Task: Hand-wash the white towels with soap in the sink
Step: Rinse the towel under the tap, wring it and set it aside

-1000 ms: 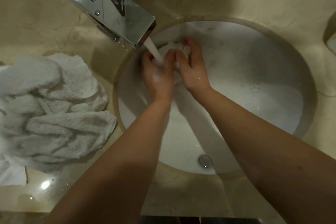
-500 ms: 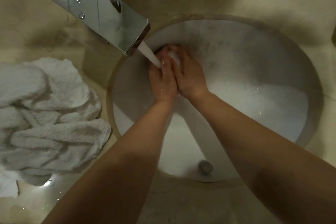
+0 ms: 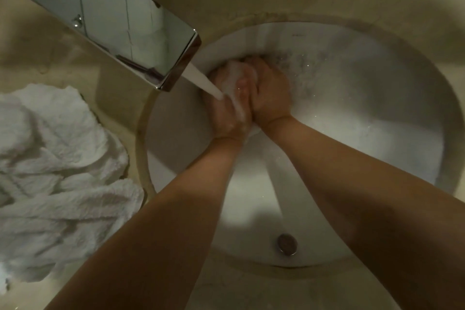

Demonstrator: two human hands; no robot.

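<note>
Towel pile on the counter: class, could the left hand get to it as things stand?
Probably yes. The towel pile lies on the left hand's own side, beside the sink, with nothing between. But that hand is busy under the water, so it must let go first.

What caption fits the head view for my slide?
Both hands, left and right, squeeze a white towel under the running tap.

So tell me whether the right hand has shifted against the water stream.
Yes. The right hand has closed leftward toward the stream, pressing against the left hand.
</note>
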